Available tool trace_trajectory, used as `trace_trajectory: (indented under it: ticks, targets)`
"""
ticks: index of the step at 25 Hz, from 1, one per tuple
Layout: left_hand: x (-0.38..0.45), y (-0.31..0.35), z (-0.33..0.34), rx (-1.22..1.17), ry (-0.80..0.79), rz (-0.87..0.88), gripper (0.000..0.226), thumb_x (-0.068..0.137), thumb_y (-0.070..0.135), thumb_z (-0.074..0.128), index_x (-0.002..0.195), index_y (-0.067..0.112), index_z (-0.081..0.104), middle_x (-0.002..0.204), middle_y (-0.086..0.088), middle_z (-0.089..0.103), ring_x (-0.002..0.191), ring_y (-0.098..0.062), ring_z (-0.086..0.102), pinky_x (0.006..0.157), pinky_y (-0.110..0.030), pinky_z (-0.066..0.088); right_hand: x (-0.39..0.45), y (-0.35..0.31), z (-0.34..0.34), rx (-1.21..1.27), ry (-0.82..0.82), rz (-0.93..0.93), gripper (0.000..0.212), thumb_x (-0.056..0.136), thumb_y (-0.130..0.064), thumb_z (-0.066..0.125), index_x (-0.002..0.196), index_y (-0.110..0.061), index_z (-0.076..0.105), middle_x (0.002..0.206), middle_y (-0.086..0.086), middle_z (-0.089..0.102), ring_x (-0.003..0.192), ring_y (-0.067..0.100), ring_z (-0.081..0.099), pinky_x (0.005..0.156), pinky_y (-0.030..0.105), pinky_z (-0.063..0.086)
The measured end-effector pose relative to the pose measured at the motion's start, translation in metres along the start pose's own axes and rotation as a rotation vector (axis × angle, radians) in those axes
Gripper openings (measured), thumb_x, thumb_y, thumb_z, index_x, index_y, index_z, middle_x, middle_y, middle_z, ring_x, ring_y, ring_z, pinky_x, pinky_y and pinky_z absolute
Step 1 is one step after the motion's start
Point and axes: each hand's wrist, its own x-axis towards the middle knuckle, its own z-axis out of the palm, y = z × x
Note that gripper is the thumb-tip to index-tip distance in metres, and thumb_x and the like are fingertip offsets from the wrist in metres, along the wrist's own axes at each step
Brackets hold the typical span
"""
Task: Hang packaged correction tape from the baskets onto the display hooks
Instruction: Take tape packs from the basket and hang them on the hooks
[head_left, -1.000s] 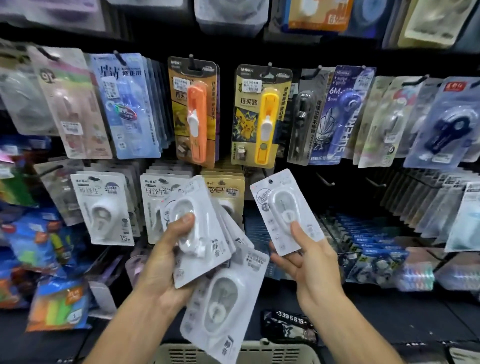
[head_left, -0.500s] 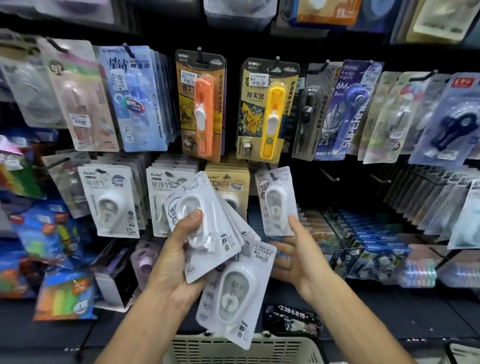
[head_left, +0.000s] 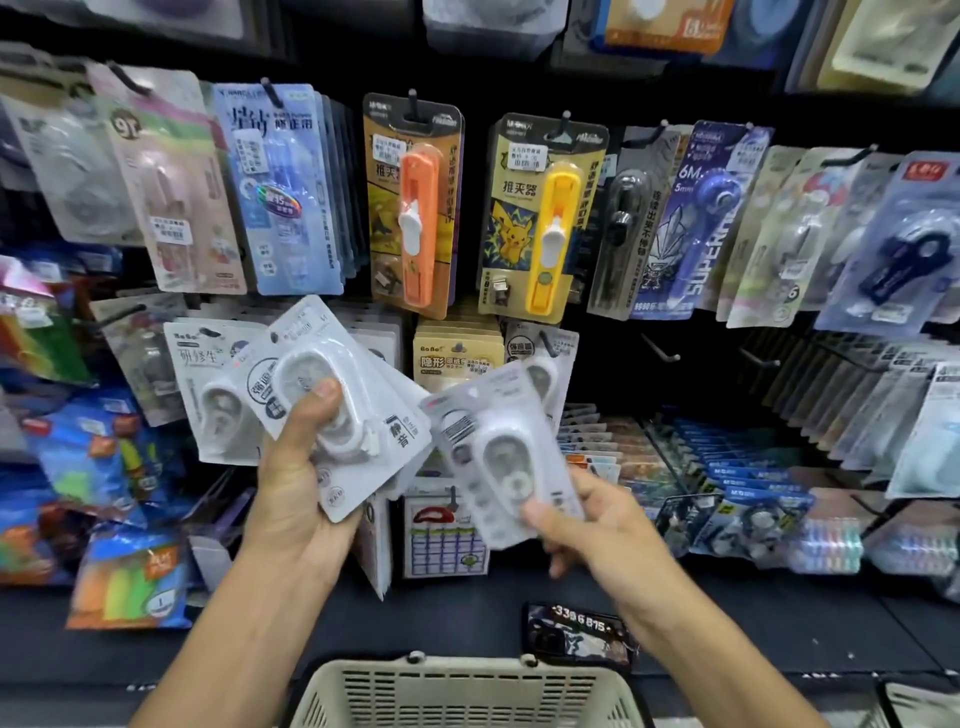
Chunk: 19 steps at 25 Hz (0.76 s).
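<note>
Head view: hanging orange pack (head_left: 413, 208) and yellow pack (head_left: 540, 218) read "推夹器".

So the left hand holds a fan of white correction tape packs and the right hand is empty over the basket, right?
Not quite. The head view shows the right hand pinching a single white pack, not empty. The left hand does hold the fan of packs, above the basket.

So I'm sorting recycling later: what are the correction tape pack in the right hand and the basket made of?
Correction tape pack: seemingly printed card under a clear glossy plastic blister, judging by its highlights. Basket: beige moulded plastic, matte, with slotted walls.
</note>
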Motion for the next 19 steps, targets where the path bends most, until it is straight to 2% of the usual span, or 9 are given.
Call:
trace_trajectory:
  ticks: [3, 5, 7, 9, 11, 13, 15, 17, 19]
  targets:
    - [0.002, 0.007, -0.001, 0.109, 0.012, 0.018, 0.065, 0.078, 0.023, 0.072, 0.140, 0.012, 0.056, 0.135, -0.009, 0.066, 0.124, -0.028, 0.064, 0.072, -0.043, 0.062, 0.018, -0.008, -0.026, 0.086, 0.211, 0.000, 0.019, 0.093, -0.017, 0.069, 0.111, -0.017, 0.073, 0.084, 0.007, 0.072, 0.055, 0.012, 0.052, 0.053, 0.030, 0.052]
    - [0.001, 0.004, 0.000, 0.169, 0.002, -0.003, 0.080, 0.074, 0.024, 0.073, 0.149, 0.012, 0.046, 0.148, -0.017, 0.054, 0.132, -0.036, 0.056, 0.066, -0.041, 0.062, 0.027, -0.011, -0.033, 0.111, 0.251, 0.031, 0.019, 0.095, -0.020, 0.067, 0.112, -0.015, 0.071, 0.084, 0.012, 0.072, 0.050, 0.014, 0.049, 0.051, 0.031, 0.052]
    - [0.001, -0.003, 0.001, 0.208, -0.024, -0.032, 0.085, 0.069, 0.023, 0.076, 0.148, 0.015, 0.047, 0.146, -0.019, 0.056, 0.127, -0.038, 0.060, 0.069, -0.048, 0.063, 0.031, -0.010, -0.034, 0.078, 0.238, 0.035, 0.019, 0.096, -0.024, 0.065, 0.112, -0.014, 0.071, 0.075, 0.015, 0.069, 0.045, 0.015, 0.046, 0.046, 0.030, 0.048]
    - [0.000, -0.010, 0.003, 0.204, -0.009, -0.048, 0.081, 0.068, 0.019, 0.075, 0.145, 0.016, 0.052, 0.138, -0.014, 0.063, 0.113, -0.030, 0.070, 0.078, -0.055, 0.062, 0.032, -0.008, -0.033, 0.022, 0.246, 0.019, 0.020, 0.096, -0.030, 0.065, 0.110, -0.016, 0.071, 0.060, 0.013, 0.063, 0.041, 0.014, 0.043, 0.041, 0.028, 0.042]
    - [0.000, -0.013, 0.003, 0.145, -0.030, -0.087, 0.068, 0.066, 0.017, 0.078, 0.132, 0.015, 0.064, 0.122, -0.010, 0.073, 0.100, -0.023, 0.075, 0.073, -0.051, 0.064, 0.033, -0.006, -0.032, 0.057, 0.267, 0.047, 0.023, 0.094, -0.032, 0.068, 0.111, -0.016, 0.068, 0.055, 0.006, 0.058, 0.040, 0.013, 0.043, 0.040, 0.028, 0.041]
    - [0.000, -0.014, 0.001, 0.074, -0.065, -0.124, 0.052, 0.063, 0.019, 0.080, 0.115, 0.017, 0.073, 0.103, -0.006, 0.078, 0.089, -0.021, 0.077, 0.062, -0.042, 0.063, 0.035, -0.005, -0.030, 0.226, 0.284, 0.157, 0.034, 0.092, -0.028, 0.072, 0.119, -0.014, 0.059, 0.072, 0.004, 0.070, 0.047, 0.016, 0.055, 0.044, 0.031, 0.049]
    - [0.001, -0.015, -0.001, 0.105, -0.054, -0.148, 0.068, 0.058, 0.024, 0.084, 0.124, 0.016, 0.069, 0.104, -0.006, 0.077, 0.090, -0.022, 0.077, 0.061, -0.042, 0.062, 0.033, 0.000, -0.023, 0.253, 0.351, 0.184, 0.044, 0.092, -0.026, 0.072, 0.128, -0.022, 0.046, 0.101, 0.006, 0.073, 0.064, 0.023, 0.067, 0.056, 0.038, 0.059]
    - [-0.001, -0.021, 0.000, 0.233, -0.008, -0.156, 0.085, 0.056, 0.020, 0.088, 0.136, 0.017, 0.059, 0.109, -0.007, 0.076, 0.092, -0.026, 0.076, 0.062, -0.048, 0.061, 0.027, 0.003, -0.010, 0.046, 0.395, -0.013, 0.037, 0.090, -0.041, 0.070, 0.122, -0.035, 0.052, 0.106, -0.003, 0.069, 0.079, 0.015, 0.069, 0.070, 0.037, 0.060]
    - [-0.006, -0.034, 0.005, 0.343, 0.013, -0.143, 0.089, 0.051, 0.016, 0.091, 0.133, 0.021, 0.058, 0.109, -0.008, 0.077, 0.090, -0.029, 0.077, 0.064, -0.048, 0.061, 0.017, -0.003, 0.012, -0.109, 0.178, -0.228, 0.029, 0.080, -0.057, 0.069, 0.103, -0.040, 0.066, 0.098, -0.011, 0.071, 0.086, 0.005, 0.067, 0.074, 0.025, 0.055]
